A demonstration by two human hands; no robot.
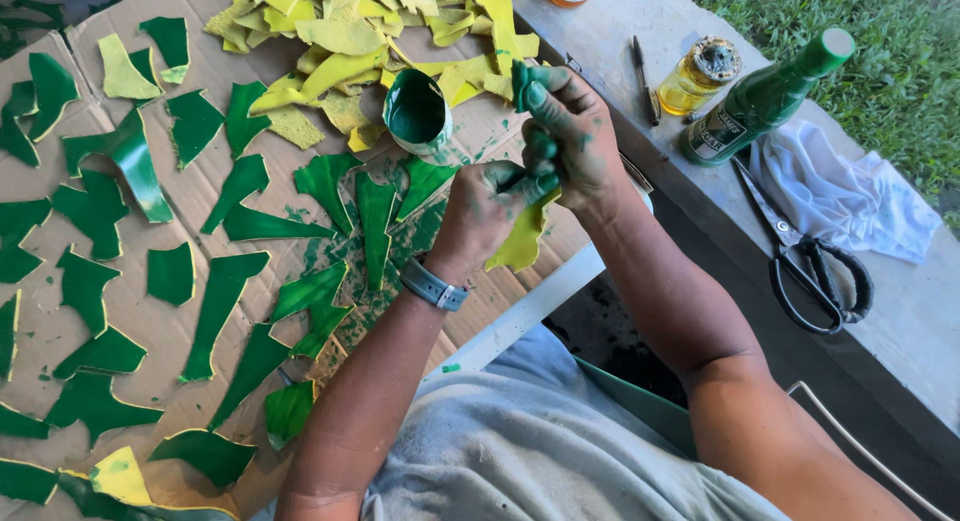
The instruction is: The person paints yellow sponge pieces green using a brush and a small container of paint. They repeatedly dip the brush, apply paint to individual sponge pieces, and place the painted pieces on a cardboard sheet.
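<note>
Left hand (487, 213) hides yellow shard's (522, 243) top.

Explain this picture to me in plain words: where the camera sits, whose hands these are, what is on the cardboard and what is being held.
There is one picture, from a camera worn on a person's head, looking down at their own two bare hands. The left hand, with a grey wristband, holds a yellow piece that looks partly painted green. The right hand, smeared with green paint, presses a green applicator against that piece; what kind it is I cannot tell. Flattened cardboard carries many green-painted pieces, with an unpainted yellow pile further off. A small paint cup stands near the hands. On the ledge to the right lie a green bottle, a yellow jar, scissors and a white cloth.
</note>
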